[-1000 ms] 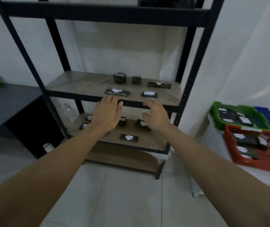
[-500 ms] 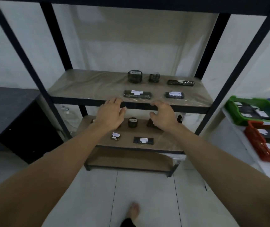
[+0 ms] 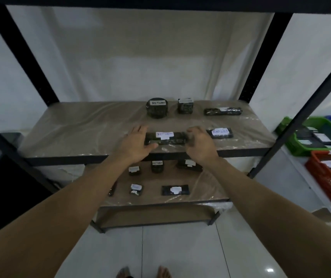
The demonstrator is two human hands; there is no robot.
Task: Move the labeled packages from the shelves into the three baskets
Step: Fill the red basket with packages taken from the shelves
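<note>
- Now both hands had advanced from the shelf's front edge, where they hovered half a second earlier, onto the middle shelf (image 3: 84, 129) itself.
- Left hand (image 3: 135, 144): fingers spread and nearly straight, thumb lying at the near left corner of the long package (image 3: 165, 138); it held nothing.
- Right hand (image 3: 199, 146): fingers curled over the right end of that long package; motion blur left it unclear whether they had yet closed round it.
- The long package lay flat near the shelf's front, between the two hands, its white label reading "RETURN".
- Other packages were unmoved: a round package (image 3: 157, 107), a small cube package (image 3: 185, 105) and a slim package (image 3: 222, 111) at the back, a flat package (image 3: 219, 133) just right of the right hand.
- At far right stood the green basket (image 3: 289, 127) and the red basket (image 3: 321, 177), each holding packages.
</note>
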